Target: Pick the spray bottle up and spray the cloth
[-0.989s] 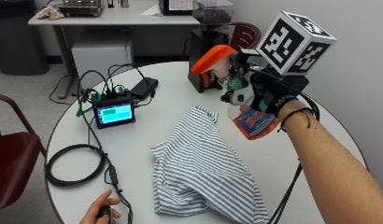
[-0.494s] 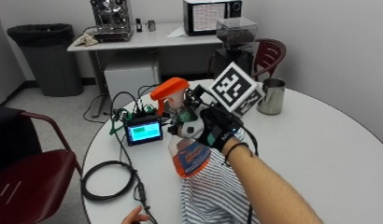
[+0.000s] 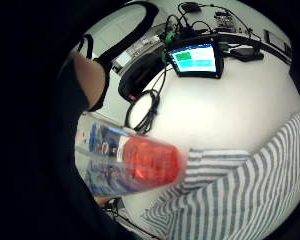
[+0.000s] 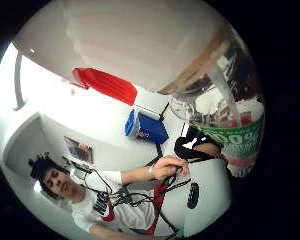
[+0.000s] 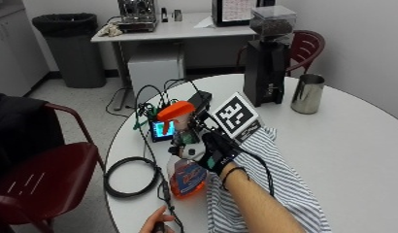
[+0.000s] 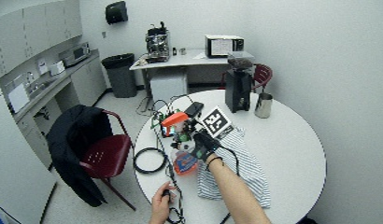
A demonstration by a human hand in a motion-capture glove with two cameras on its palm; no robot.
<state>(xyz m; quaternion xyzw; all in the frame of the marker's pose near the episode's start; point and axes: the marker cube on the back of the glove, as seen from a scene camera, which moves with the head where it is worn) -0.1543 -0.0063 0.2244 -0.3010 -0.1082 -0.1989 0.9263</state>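
Spray bottle [image 5: 185, 165]: orange head, clear body with orange liquid; centre-left of frame, lifted above the tabletop [image 5: 354, 145], tilted. Grip: gloved right hand [image 5: 212, 151] curled round the bottle's neck, just right of it. Striped cloth [image 5: 283, 179]: flat on the tabletop, lower centre-right, beneath the forearm. Small lit screen [image 5: 163, 129]: just above the bottle.

Black-gloved right hand [image 5: 214, 150]: raised above table, fingers curled round neck of clear plastic spray bottle with orange head [image 5: 183, 154], back of hand facing up. Right forearm [image 5: 260, 204]: bare, extended forward from near edge. Bare left hand [image 5: 152, 225]: low at table edge, beside black cables.
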